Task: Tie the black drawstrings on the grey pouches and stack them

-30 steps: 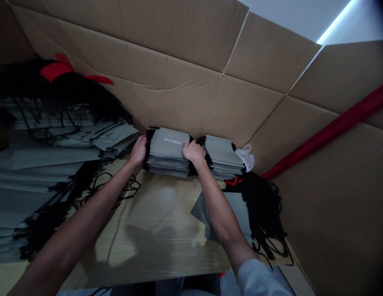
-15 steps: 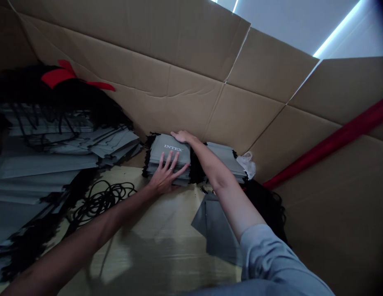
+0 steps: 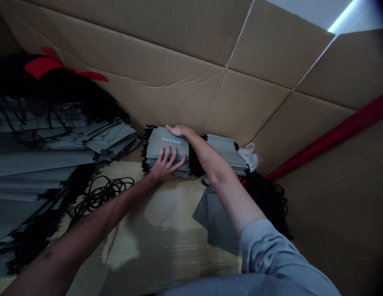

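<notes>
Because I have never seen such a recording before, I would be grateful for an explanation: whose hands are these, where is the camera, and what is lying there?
There is no machine here: these are a person's own bare hands. The camera is worn on the person's head and looks forward and down. The left hand rests with spread fingers on the near side of a grey stack marked INTEX. The right hand is at its far edge; its grip is partly hidden. To the right is a second grey stack, with a whitish plastic bag at its right end. On the pale surface lie tangled black cords; at the left are piles of grey pieces. Cardboard stands behind.
</notes>
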Tool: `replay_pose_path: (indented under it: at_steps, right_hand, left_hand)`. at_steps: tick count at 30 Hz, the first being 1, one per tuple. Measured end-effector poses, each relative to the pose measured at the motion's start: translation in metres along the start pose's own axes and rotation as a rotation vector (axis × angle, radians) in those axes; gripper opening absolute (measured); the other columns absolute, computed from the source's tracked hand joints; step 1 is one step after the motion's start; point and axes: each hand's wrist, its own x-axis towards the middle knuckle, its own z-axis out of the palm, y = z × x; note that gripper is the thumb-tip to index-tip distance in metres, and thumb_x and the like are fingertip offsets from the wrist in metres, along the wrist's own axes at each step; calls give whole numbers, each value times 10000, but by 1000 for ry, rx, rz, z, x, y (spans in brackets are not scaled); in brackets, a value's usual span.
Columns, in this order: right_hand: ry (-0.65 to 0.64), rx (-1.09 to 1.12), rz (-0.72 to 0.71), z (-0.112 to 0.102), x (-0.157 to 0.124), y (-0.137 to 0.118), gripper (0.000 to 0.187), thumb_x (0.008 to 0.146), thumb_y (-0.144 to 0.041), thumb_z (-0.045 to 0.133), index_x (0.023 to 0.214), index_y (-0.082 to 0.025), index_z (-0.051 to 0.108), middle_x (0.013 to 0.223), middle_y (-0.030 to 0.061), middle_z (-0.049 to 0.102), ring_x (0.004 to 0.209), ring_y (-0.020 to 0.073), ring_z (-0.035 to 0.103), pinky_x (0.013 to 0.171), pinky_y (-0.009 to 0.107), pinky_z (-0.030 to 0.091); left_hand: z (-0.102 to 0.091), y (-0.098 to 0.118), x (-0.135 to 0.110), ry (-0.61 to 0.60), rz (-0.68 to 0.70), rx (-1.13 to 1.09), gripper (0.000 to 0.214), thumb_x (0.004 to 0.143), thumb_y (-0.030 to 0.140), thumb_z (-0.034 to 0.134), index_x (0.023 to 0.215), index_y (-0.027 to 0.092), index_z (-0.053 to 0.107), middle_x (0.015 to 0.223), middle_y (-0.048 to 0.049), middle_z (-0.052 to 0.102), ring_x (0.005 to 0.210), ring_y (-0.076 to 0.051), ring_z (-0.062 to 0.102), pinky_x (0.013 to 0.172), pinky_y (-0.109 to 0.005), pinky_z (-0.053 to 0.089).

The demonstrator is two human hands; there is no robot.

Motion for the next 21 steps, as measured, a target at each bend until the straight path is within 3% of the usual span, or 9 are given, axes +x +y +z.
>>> replay_pose_path:
  at_steps: [5,9,13,16,21]
  right_hand:
    - [-1,-14,-13,-1,-7,-1,523,1101,-574,703,1453,-188,723,1592,147,685,1493,352,643,1296,646,463]
    - [102,-32,-14,-28,-29,17,492,1117,-584,673,1402,-190,749,1561,141,710,1477,336,657,1293,624,473]
    - [268,-52,78,-70,-76,63,437,1115,-525,703,1375,-176,746,1493,136,733,1403,327,696,1231,608,539]
    - [369,-53,193,-92,-119,104,405,1113,-483,718,1381,-180,736,1472,134,731,1357,317,713,1185,588,581]
    - [448,-1,411,-102,-173,165,415,1101,-443,746,1424,-185,710,1477,139,713,1298,305,731,1111,547,634]
  left_hand:
    - [-6,5,0,42,23,19,1016,936,619,811,1802,284,401,1871,-260,310,1714,-631,240,1360,-844,141]
    - [-28,11,-6,131,8,16,1091,909,811,730,1788,246,419,1830,-256,387,1701,-594,295,1383,-802,135]
    - [-55,7,-13,292,-110,6,830,1040,609,641,1734,203,438,1758,-256,457,1668,-534,364,1372,-806,169]
    - [-67,14,-14,369,-131,-32,736,1041,495,650,1667,154,467,1685,-275,497,1620,-518,410,1351,-785,277]
    - [-59,72,5,297,22,-152,622,1054,419,654,1596,132,551,1639,-278,546,1560,-461,496,1284,-682,468]
